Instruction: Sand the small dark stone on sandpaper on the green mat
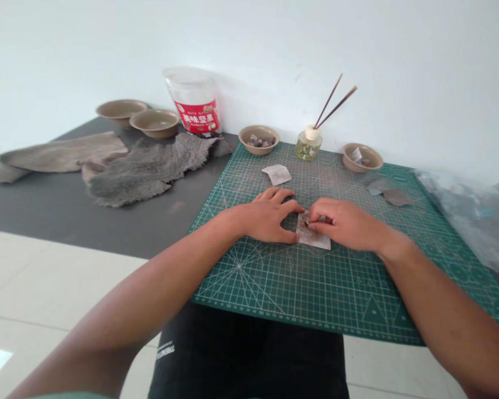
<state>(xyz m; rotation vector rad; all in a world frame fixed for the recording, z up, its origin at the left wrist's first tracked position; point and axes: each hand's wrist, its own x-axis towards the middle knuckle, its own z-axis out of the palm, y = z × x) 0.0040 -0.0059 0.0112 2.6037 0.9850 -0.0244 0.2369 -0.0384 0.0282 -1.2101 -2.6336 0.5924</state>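
Note:
On the green cutting mat [270, 288] lies a small pale square sheet [316, 239] with brown smudges. My left hand [272, 216] rests flat with its fingers spread, its fingertips touching the sheet's left edge. Over the sheet's upper right part, my right hand [336, 221] pinches a small dark piece [307, 221] against the surface. The fingers hide most of that piece. Beyond my left hand is a creased whitish scrap [278, 174].
Behind stand a bowl of small stones [258, 139], a reed diffuser [308, 144], another bowl [362, 158] and a plastic tub [193, 102]. Grey furry hide [149, 169] and two bowls are at the left. Scraps [396, 197] and clear plastic [469, 210] lie right.

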